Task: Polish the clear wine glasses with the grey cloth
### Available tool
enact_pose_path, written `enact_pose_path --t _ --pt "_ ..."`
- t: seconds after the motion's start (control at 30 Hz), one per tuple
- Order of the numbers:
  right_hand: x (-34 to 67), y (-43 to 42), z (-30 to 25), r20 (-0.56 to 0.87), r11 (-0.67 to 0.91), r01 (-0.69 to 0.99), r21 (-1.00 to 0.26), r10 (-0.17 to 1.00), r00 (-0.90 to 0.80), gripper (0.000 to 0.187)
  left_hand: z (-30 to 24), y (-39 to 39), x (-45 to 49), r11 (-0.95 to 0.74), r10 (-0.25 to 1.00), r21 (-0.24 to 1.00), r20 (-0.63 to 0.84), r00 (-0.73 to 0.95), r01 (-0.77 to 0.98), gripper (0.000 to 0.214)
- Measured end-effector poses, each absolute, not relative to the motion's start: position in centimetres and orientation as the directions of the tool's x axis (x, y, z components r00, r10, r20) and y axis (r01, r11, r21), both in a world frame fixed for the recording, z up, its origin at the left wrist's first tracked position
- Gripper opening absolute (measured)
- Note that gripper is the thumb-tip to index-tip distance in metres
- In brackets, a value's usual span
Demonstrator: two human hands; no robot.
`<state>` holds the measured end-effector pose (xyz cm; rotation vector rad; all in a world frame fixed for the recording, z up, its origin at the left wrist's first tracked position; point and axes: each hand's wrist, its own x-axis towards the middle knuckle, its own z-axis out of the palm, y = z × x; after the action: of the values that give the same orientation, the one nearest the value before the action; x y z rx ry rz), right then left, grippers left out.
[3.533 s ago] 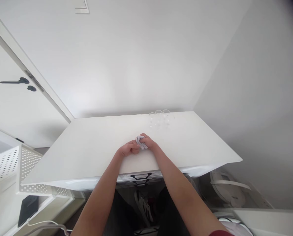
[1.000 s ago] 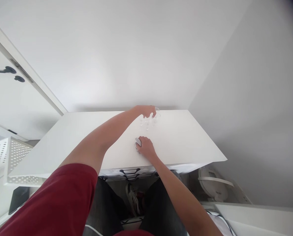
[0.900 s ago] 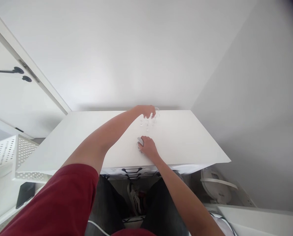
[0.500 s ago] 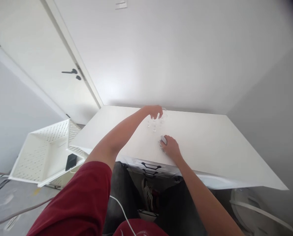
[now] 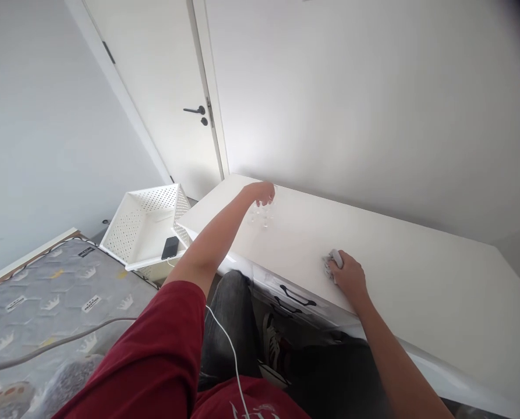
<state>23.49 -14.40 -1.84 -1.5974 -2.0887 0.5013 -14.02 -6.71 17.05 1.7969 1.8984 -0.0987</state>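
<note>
My left hand reaches across the white table, fingers curled down over the rims of a few small clear glasses near the back edge. The glasses stand on the tabletop under my fingertips. My right hand rests near the table's front edge, closed round a crumpled grey-white cloth that it presses on the surface. My left sleeve is dark red.
A white perforated basket with a black phone in it stands left of the table. Behind it is a white door with a black handle. A grey mattress lies lower left. Drawers with a black handle sit under the table.
Earlier both hands were together on the cloth; my left hand then reached to the glasses and stays there. The view has swung left, and my right hand keeps the cloth.
</note>
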Motion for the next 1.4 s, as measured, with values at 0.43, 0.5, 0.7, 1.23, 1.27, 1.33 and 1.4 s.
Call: enact_pose_path --t 0.43,0.5,0.7,1.23,1.27,1.33,1.4 --pt "23.9 -14.4 -2.1 0.114 0.242 0.79 -0.564 0.97 -0.216 0.022 17.9 -11.9 -23.3 0.446 0.87 0.303 -0.369 -0.328 0.842 0.032" --pt "23.9 -14.5 -2.1 0.129 0.247 0.782 -0.573 0.969 -0.212 0.023 18.0 -12.5 -23.8 0.495 0.866 0.405 -0.308 -0.395 0.769 0.027" --pt "23.8 -14.3 -2.1 0.141 0.242 0.789 -0.565 0.97 -0.197 0.02 17.9 -12.9 -23.6 0.489 0.862 0.574 -0.206 -0.462 0.656 0.024" --pt "23.8 -14.3 -2.0 0.121 0.236 0.788 -0.569 0.972 -0.203 0.024 19.0 -13.2 -23.3 0.54 0.831 0.537 -0.218 -0.512 0.648 0.029" --pt "23.8 -14.3 -2.0 0.122 0.236 0.786 -0.571 0.972 -0.203 0.025 19.0 -13.2 -23.3 0.546 0.825 0.55 -0.221 -0.519 0.632 0.029" --pt "23.7 -14.3 -2.0 0.127 0.24 0.786 -0.57 0.971 -0.204 0.026 19.1 -13.3 -23.3 0.549 0.82 0.586 -0.241 -0.519 0.596 0.031" --pt "23.7 -14.4 -2.0 0.138 0.25 0.787 -0.565 0.968 -0.208 0.025 19.3 -13.4 -23.1 0.492 0.838 0.711 -0.231 -0.494 0.502 0.033"
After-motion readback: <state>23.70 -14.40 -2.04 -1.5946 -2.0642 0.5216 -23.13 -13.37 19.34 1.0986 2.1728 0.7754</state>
